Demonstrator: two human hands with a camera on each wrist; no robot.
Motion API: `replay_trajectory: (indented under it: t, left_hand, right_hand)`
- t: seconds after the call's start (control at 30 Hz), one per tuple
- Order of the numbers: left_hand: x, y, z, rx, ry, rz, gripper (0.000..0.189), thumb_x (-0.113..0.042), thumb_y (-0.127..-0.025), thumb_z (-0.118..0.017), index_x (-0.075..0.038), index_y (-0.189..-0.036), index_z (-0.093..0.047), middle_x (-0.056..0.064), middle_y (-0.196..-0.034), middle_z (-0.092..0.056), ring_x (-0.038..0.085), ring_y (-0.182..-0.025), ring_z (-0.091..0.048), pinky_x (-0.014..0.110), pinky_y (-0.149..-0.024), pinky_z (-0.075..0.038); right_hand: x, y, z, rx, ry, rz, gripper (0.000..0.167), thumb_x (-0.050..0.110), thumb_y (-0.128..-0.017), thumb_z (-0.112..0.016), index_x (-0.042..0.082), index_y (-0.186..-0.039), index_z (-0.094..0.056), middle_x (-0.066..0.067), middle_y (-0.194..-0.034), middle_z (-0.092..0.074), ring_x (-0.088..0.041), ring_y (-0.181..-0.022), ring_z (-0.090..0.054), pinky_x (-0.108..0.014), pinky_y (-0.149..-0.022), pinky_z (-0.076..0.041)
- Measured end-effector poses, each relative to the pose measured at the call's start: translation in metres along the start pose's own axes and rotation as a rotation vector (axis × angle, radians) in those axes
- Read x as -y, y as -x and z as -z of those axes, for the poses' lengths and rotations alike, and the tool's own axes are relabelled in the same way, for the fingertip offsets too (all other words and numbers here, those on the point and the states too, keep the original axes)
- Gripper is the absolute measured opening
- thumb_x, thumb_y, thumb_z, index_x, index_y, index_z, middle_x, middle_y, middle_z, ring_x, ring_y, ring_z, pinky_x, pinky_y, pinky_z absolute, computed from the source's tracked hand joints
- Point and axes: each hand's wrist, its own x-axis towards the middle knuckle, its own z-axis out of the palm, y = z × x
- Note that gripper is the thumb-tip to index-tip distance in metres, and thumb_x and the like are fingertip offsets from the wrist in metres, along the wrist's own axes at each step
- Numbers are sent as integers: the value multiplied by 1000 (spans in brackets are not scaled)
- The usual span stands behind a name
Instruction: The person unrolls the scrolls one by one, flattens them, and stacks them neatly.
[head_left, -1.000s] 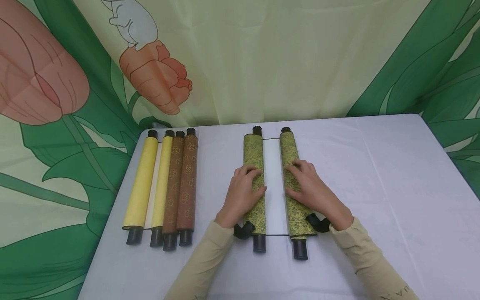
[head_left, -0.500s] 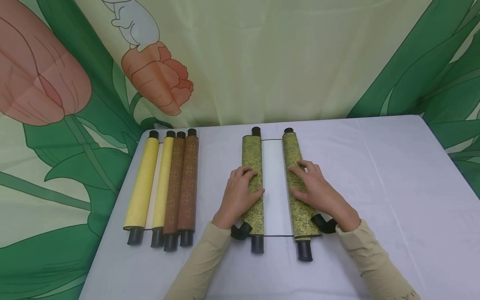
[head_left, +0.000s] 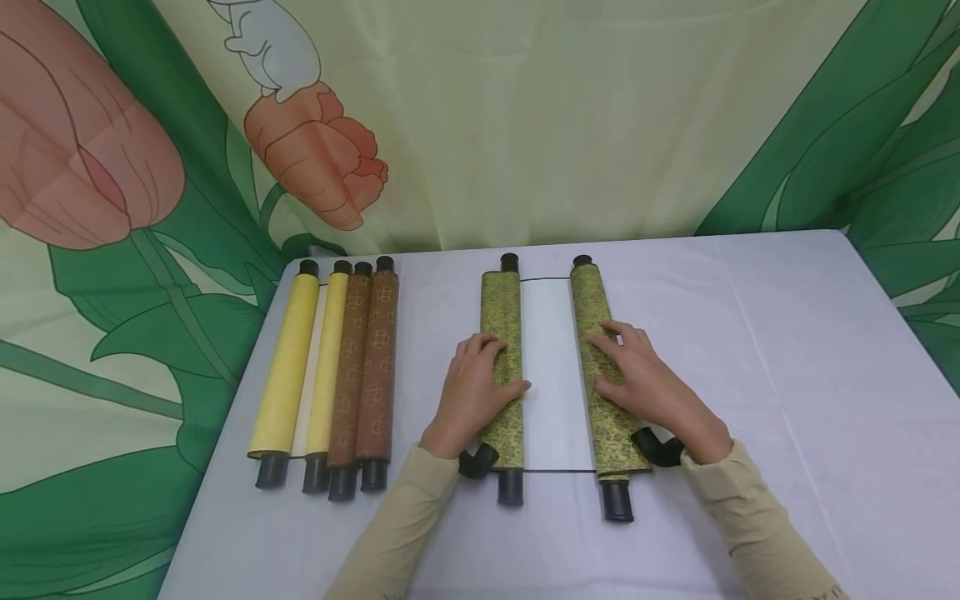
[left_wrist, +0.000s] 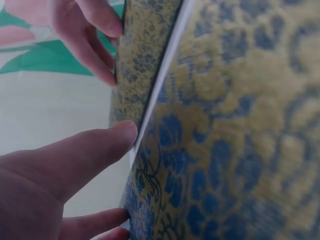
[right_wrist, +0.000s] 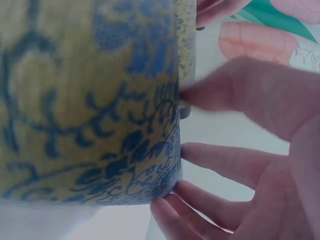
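A scroll with green-yellow, blue-patterned backing lies partly unrolled in the head view. Its left roll (head_left: 501,304) and right roll (head_left: 592,304) have black end knobs, and a strip of white sheet (head_left: 553,375) shows between them. My left hand (head_left: 471,392) grips the left roll around its middle, thumb on the inner side. With thumb and fingers bent over it, my right hand (head_left: 647,379) holds the right roll. Close up in the left wrist view, my thumb (left_wrist: 95,150) touches the patterned backing. Fingertips (right_wrist: 200,155) meet the roll's side in the right wrist view.
On the left of the white-covered table (head_left: 750,350) lie a yellow scroll (head_left: 283,367), slightly unrolled, and a brown patterned scroll (head_left: 377,358) beside it. A printed curtain (head_left: 562,125) hangs behind the table's far edge.
The two rolls have moved apart, the right one further right and the left one slightly left, each with its hand. The white strip between them is wider.
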Motion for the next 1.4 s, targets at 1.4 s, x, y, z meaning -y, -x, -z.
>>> replay_trajectory:
  t: [1.4]
  left_hand:
    - [18, 6, 7, -33, 134, 135, 61, -10, -82, -76, -11, -139, -55, 15, -142, -44, 32, -124, -49, 47, -93, -49]
  right_hand:
    - [-15, 13, 10, 32, -54, -17, 58, 10, -88, -69, -1, -141, -49, -32, -153, -22, -52, -136, -26, -65, -98, -38]
